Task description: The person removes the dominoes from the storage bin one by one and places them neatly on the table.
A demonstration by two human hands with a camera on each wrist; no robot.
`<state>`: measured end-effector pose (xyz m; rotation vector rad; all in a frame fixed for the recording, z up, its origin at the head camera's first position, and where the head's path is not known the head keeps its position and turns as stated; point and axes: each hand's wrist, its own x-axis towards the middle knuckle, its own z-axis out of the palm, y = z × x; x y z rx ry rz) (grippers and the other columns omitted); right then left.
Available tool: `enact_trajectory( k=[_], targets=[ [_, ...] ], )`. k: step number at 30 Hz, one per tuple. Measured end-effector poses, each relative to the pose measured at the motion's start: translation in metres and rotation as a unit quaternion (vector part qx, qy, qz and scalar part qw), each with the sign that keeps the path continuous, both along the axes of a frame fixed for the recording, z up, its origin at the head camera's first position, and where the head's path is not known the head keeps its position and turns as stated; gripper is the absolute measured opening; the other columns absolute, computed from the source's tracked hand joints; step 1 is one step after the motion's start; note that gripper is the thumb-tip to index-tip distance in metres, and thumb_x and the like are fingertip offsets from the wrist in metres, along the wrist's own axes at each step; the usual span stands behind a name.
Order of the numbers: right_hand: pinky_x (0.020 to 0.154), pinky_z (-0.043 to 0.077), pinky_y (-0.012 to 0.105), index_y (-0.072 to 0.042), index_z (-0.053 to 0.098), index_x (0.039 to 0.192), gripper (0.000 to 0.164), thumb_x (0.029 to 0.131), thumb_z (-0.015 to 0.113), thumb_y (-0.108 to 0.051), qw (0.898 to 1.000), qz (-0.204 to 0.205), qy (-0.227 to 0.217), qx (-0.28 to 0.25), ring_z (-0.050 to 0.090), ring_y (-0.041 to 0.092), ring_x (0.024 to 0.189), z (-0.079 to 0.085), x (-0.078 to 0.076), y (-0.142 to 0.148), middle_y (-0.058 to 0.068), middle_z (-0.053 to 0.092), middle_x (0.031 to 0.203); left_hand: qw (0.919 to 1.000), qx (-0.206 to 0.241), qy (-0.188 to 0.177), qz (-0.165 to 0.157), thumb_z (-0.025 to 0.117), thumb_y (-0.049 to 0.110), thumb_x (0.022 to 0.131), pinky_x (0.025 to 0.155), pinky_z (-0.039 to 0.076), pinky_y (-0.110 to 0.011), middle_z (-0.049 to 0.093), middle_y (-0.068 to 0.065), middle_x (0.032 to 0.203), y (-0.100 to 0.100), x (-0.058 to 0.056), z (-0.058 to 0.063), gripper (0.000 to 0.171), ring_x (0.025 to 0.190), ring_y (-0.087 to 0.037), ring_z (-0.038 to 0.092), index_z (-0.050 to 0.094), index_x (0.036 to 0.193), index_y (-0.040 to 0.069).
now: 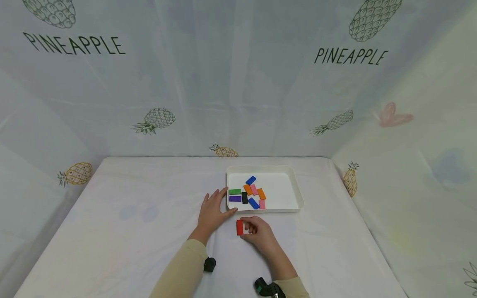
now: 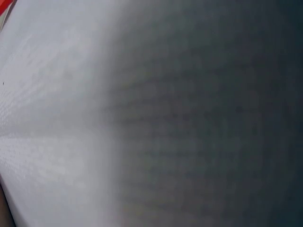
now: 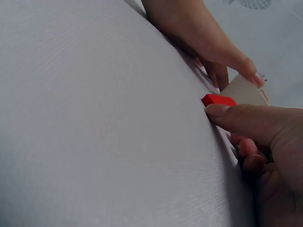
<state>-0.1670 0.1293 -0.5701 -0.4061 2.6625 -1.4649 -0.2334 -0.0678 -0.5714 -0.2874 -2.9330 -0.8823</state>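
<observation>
In the head view, my right hand (image 1: 262, 236) pinches a small red block (image 1: 239, 227) by its ends between thumb and index finger, close to the cloth in front of the white tray (image 1: 285, 190). The right wrist view also shows the red block (image 3: 220, 100) at the fingertips. My left hand (image 1: 211, 214) is spread at the tray's near left corner, fingers along the left wall and thumb at the front rim. Inside the tray lie several blocks: green (image 1: 235, 191), purple (image 1: 235, 198), black (image 1: 244, 198), blue (image 1: 253, 203), orange (image 1: 262, 193) and pink (image 1: 262, 204).
A white cloth (image 1: 141, 231) covers the table, and a pineapple-print curtain (image 1: 238, 82) hangs behind and at the sides. Black wrist devices, one by the left sleeve (image 1: 182, 269), sit near both forearms. The left wrist view is mostly blurred cloth.
</observation>
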Motion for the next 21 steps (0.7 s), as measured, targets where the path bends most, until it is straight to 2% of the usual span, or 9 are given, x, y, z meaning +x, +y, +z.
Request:
enact_trajectory(
  k=[13,21],
  targets=[
    [0.058,0.045,0.021,-0.001,0.070,0.114,0.041,0.075,0.083,-0.003,0.999,0.023,-0.046,0.004,0.048,0.013,0.070,0.009,-0.007,0.000,-0.001,0.053,0.080,1.0000,0.000,0.007,0.004,0.066,0.063,0.082,0.118,0.009,-0.051,0.049,-0.003,0.146,-0.001,0.001,0.001,0.086,0.141,-0.028,0.032,0.037,0.150,0.018],
    [0.057,0.043,0.020,-0.002,0.070,0.114,0.043,0.074,0.084,-0.004,0.997,0.016,-0.076,0.019,0.049,0.015,0.071,0.011,-0.010,-0.001,-0.001,0.053,0.078,0.9999,0.001,0.015,0.002,0.067,0.061,0.082,0.117,0.012,-0.052,0.049,-0.003,0.145,-0.001,0.001,0.000,0.085,0.140,-0.028,0.033,0.038,0.150,0.019]
  ],
)
